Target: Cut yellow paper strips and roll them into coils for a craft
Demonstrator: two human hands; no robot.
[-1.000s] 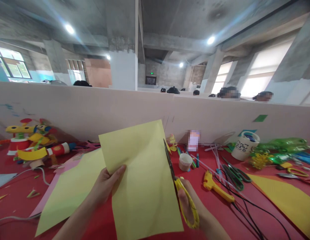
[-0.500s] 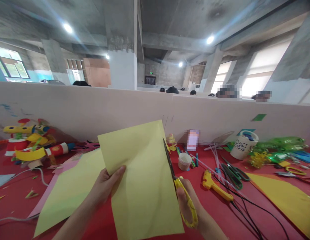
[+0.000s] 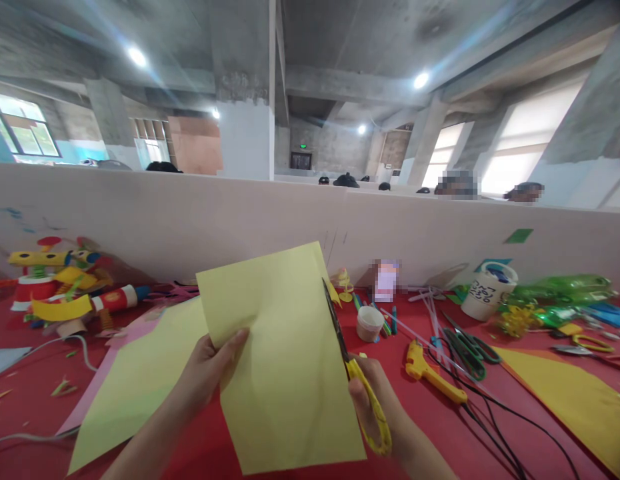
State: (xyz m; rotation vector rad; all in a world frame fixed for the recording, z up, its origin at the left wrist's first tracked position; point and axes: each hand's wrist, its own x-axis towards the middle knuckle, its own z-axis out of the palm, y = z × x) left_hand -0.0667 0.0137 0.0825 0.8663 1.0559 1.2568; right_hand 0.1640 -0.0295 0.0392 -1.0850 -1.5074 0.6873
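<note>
A sheet of yellow paper (image 3: pixel 283 353) is held up over the red table, tilted toward me. My left hand (image 3: pixel 217 363) pinches its left edge, thumb on the near face and the fingers hidden behind. In my right hand (image 3: pixel 373 407) is a pair of scissors (image 3: pixel 373 410) with yellow handles, the fingers through the loops. The dark blades point up and away along the sheet's right edge, and a narrow strip of paper (image 3: pixel 334 293) bends off beyond them. How far apart the blades are is hard to see.
More yellow and pink sheets (image 3: pixel 135 380) lie at left, near paper toys (image 3: pixel 45 267). To the right are a paper cup (image 3: pixel 370 324), a yellow glue gun (image 3: pixel 433 377) with black cords, green-handled scissors (image 3: pixel 470 353), a white bucket (image 3: pixel 487 292), green bottles (image 3: pixel 565 290) and orange-yellow sheets (image 3: pixel 575 400). A white partition (image 3: pixel 270 213) stands behind.
The sheet has shifted slightly left, along with the scissors and my right hand. The strip at the right edge shows a little more, bent outward. Both grips stay the same.
</note>
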